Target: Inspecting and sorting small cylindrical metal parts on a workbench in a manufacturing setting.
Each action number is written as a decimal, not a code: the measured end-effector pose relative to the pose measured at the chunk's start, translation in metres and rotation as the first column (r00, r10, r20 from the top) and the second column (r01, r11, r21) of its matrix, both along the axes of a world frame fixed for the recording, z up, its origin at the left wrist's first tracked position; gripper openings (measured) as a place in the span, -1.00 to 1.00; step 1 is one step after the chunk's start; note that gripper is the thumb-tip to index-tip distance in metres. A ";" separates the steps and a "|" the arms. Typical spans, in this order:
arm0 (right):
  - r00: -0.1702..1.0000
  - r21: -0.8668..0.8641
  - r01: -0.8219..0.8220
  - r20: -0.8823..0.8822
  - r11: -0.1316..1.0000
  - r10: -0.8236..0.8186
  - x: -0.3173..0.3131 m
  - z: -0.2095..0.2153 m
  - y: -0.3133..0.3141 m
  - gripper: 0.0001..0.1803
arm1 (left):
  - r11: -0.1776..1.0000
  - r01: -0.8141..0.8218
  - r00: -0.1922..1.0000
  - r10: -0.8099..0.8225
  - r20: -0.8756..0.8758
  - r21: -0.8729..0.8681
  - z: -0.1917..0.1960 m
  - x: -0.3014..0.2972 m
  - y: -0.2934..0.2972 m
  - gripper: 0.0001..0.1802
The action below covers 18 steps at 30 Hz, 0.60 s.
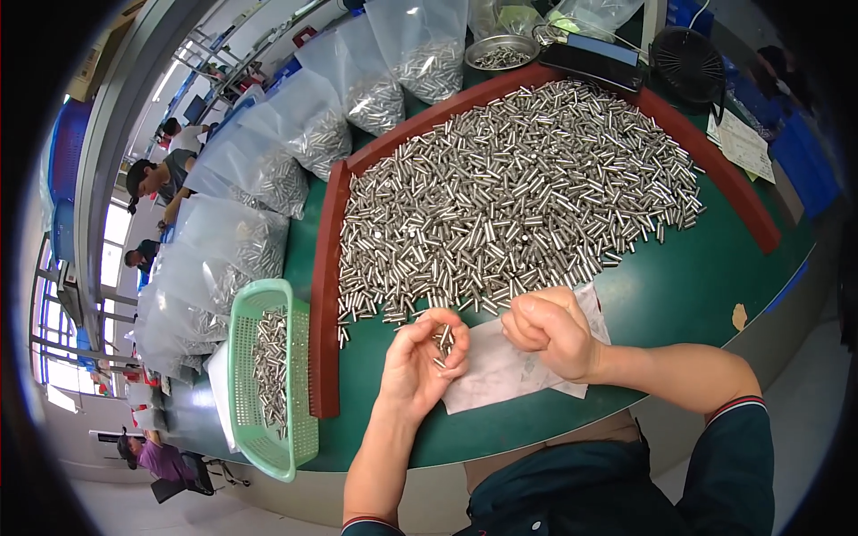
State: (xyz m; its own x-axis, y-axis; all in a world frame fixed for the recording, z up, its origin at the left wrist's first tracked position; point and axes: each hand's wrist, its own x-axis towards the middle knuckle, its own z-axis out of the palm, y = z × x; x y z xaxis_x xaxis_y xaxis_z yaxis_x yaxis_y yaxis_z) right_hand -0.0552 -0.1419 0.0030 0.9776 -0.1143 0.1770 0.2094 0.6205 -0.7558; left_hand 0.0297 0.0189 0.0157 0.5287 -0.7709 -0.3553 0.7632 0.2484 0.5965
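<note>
The left hand (415,368) has its fingers curled into a loose cup around several short metal pins (444,338). At nearly three o'clock from it, the right hand (556,338) has its fingers folded into a fist; whether anything is inside cannot be told. Good handling here would probably mean keeping the left cup snug enough that no pin slips out, yet open enough for each to be seen, with both hands low over the pale cloth (493,380) at three o'clock. At twelve o'clock, a wide heap of pins (509,196) covers the green tabletop (706,295). At nine o'clock, past a red-brown rail (325,313), a green basket (305,384) holds more pins; clear bags (246,152) of them line ten o'clock.
</note>
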 end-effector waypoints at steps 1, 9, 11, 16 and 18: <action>1.000 0.007 -0.008 -0.001 1.000 0.008 0.001 0.001 0.000 -0.60 | 0.998 -0.001 0.999 0.003 0.044 -0.061 -0.007 0.005 0.006 -0.71; 1.000 0.007 -0.010 -0.001 1.000 0.010 -0.002 0.002 -0.004 -0.60 | 0.488 -0.757 0.084 -0.588 0.805 0.435 0.000 0.017 0.014 -0.90; 1.000 -0.004 -0.014 -0.001 1.000 0.014 -0.001 0.001 -0.002 -0.60 | 0.479 -0.751 0.049 -0.647 0.761 0.455 -0.009 0.016 0.018 -0.90; 0.999 -0.024 0.015 -0.032 1.000 -0.016 0.000 0.005 0.002 -0.56 | 0.435 -0.766 0.048 -0.696 0.716 0.474 -0.009 0.010 0.011 -0.90; 0.999 -0.029 0.037 -0.016 0.999 -0.037 0.000 0.003 0.003 -0.56 | 0.478 -0.755 0.024 -0.665 0.747 0.449 -0.008 0.011 0.012 -0.91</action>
State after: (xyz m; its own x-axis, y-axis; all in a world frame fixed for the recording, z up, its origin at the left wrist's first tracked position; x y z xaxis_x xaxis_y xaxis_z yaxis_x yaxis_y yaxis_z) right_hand -0.0554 -0.1385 0.0062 0.9756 -0.1453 0.1643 0.2188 0.5907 -0.7766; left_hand 0.0409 0.0312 0.0076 0.8272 -0.5159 0.2226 -0.5606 -0.7309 0.3892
